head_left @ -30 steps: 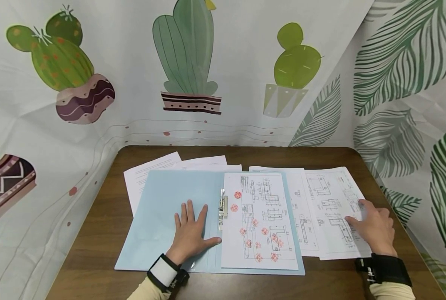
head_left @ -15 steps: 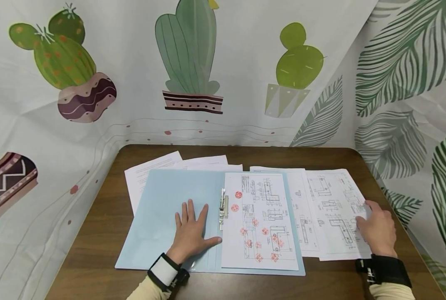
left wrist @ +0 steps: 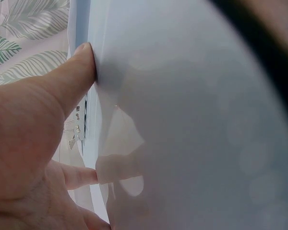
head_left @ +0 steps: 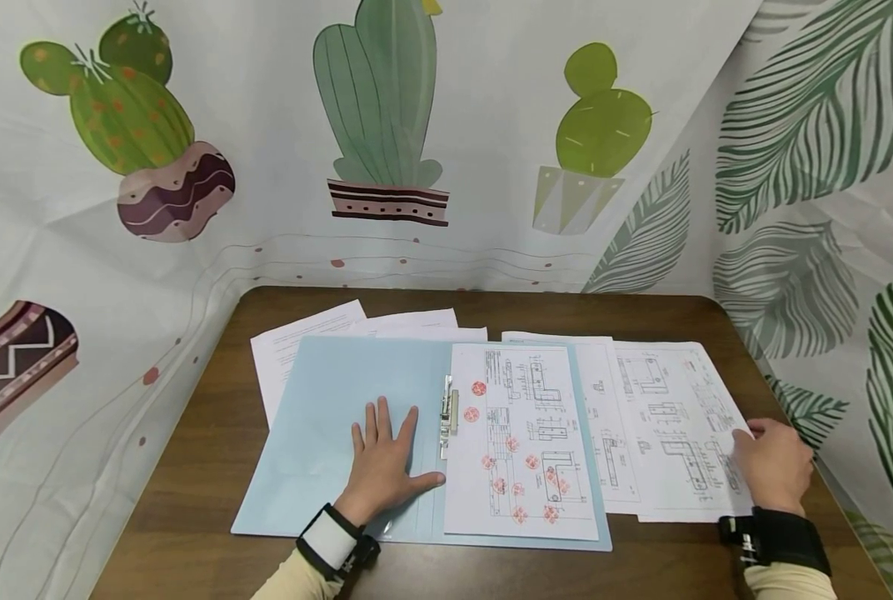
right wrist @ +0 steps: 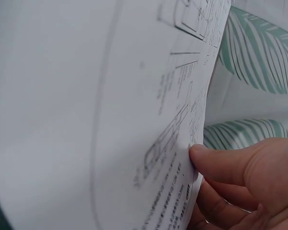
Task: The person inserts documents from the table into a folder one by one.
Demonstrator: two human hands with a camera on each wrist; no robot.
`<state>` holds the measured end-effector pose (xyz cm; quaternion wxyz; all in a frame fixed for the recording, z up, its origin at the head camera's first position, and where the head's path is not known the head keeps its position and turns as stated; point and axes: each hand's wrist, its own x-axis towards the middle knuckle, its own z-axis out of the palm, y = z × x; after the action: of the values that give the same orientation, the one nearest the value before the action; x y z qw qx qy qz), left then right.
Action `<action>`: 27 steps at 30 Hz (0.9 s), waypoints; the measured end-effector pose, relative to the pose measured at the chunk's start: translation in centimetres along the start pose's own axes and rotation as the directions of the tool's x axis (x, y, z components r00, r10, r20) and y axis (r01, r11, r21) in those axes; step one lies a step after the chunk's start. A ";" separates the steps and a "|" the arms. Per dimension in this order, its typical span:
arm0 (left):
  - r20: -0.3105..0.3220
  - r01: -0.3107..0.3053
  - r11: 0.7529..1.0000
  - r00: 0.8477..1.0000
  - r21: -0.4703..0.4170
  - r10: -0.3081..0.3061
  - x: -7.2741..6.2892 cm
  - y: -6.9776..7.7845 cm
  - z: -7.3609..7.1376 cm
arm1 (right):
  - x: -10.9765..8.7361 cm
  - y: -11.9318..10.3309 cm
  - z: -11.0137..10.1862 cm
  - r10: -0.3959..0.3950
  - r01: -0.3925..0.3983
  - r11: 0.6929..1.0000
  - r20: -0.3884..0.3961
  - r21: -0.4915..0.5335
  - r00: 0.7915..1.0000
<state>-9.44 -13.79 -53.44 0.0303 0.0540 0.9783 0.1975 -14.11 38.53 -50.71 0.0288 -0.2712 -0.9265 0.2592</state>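
Note:
A light blue folder lies spread out on the table in the head view. On its inner left cover rests my left hand, fingers spread and thumb pointing at the spine. A metal clip at the spine holds a stack of drawing sheets with red stamps. To the right, my right hand pinches the right edge of a technical drawing sheet. The right wrist view has the thumb on the sheet's printed face and the other fingers behind its edge.
Another drawing sheet lies partly between the folder and the pinched sheet. Several white text pages stick out from under the folder's left cover. The brown wooden table ends at a cloth backdrop printed with cacti and leaves.
My right hand has drawn back to the right, from the sheet's face to its right edge, and its fingers have closed on that edge. The sheet has shifted slightly right. My left hand stays put.

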 end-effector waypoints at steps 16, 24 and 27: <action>-0.004 -0.003 1.000 1.000 0.009 0.003 0.0 0.0 0.0 | 0.5 0.4 -0.1 -0.002 0.002 1.000 -0.008 -0.008 1.000; 0.007 0.003 1.000 1.000 0.007 -0.003 0.0 0.1 -0.1 | 0.4 0.5 0.0 -0.001 0.001 1.000 -0.005 -0.005 1.000; 0.005 0.005 1.000 1.000 0.004 -0.005 0.0 0.0 -0.1 | 0.3 0.5 0.0 0.000 0.000 1.000 -0.007 -0.003 1.000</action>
<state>-9.46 -13.79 -53.39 0.0333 0.0523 0.9788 0.1953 -14.17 39.05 -50.95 0.0315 -0.2723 -0.9268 0.2567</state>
